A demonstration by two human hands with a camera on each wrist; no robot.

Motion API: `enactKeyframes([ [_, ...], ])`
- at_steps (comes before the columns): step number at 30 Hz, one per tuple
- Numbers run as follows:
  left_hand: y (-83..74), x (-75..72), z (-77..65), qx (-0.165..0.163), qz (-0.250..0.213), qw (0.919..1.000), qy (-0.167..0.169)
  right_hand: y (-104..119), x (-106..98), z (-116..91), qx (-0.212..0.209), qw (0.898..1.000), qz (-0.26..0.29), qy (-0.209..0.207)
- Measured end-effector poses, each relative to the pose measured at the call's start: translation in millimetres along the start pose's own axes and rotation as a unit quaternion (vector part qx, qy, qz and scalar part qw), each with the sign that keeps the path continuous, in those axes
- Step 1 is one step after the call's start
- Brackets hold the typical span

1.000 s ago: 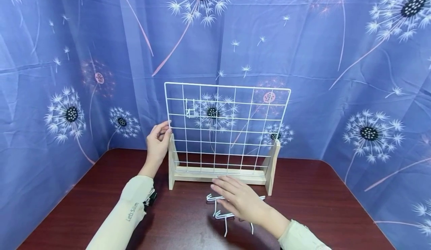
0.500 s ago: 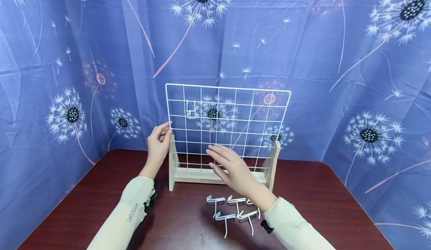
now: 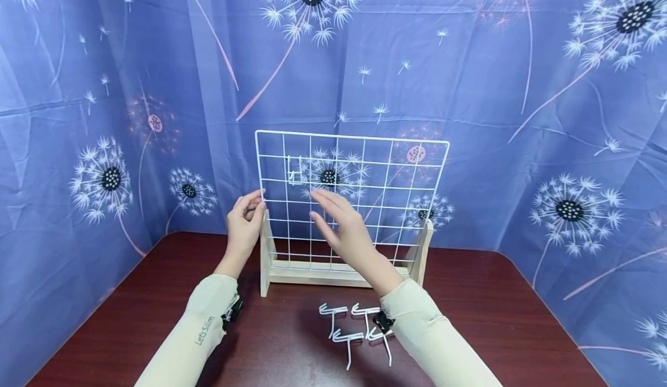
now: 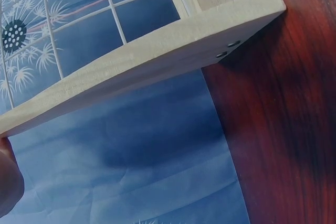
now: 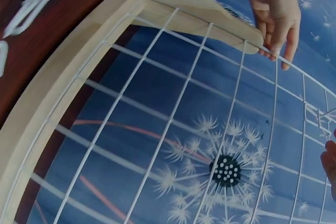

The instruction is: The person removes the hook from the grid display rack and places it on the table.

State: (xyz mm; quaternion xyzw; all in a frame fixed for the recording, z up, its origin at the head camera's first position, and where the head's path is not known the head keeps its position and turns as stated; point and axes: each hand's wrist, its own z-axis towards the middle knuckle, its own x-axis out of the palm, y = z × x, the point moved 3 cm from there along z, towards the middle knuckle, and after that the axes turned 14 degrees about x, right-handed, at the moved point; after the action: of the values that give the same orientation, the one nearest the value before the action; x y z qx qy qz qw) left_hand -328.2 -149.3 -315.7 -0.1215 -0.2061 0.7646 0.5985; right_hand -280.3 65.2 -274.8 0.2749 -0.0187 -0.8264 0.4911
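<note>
My left hand (image 3: 244, 219) pinches the left side wire of a white wire grid panel (image 3: 351, 137), just above the wooden stand's left upright (image 3: 264, 254); the right wrist view shows this hand (image 5: 277, 17) too. Slotted into the stand, the panel stands upright. A small white wire hook (image 3: 293, 177) hangs on the grid in its upper left part. In front of the panel's middle, my right hand (image 3: 344, 227) is raised with its fingers extended and nothing visible in it. Its fingertips (image 5: 329, 162) show below the hung hook (image 5: 317, 115) at the right wrist view's edge.
Several more white hooks (image 3: 348, 336) lie on the dark red table (image 3: 292, 340) in front of the stand, partly covered by my right sleeve (image 3: 424, 317). Behind the table hangs a blue curtain (image 3: 469, 190) with dandelion prints.
My right hand has risen from over the loose hooks, moving up and left to the panel. The left hand has kept its place on the side wire.
</note>
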Motion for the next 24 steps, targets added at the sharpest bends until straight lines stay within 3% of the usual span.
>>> enactKeyframes([
  [7, 0.3, 0.4, -0.4, 0.005, 0.003, 1.0000, -0.001, 5, 13, 17, 0.032, 0.998, 0.016, -0.053],
  [15, 1.8, 0.5, -1.6, 0.005, 0.001, 1.0000, -0.005, 2, 32, 27, 0.097, 0.991, 0.044, -0.079],
  [24, 1.1, 1.5, 0.0, 0.019, 0.008, 0.9998, -0.007, 4, 47, 37, 0.108, 0.987, 0.043, -0.115],
])
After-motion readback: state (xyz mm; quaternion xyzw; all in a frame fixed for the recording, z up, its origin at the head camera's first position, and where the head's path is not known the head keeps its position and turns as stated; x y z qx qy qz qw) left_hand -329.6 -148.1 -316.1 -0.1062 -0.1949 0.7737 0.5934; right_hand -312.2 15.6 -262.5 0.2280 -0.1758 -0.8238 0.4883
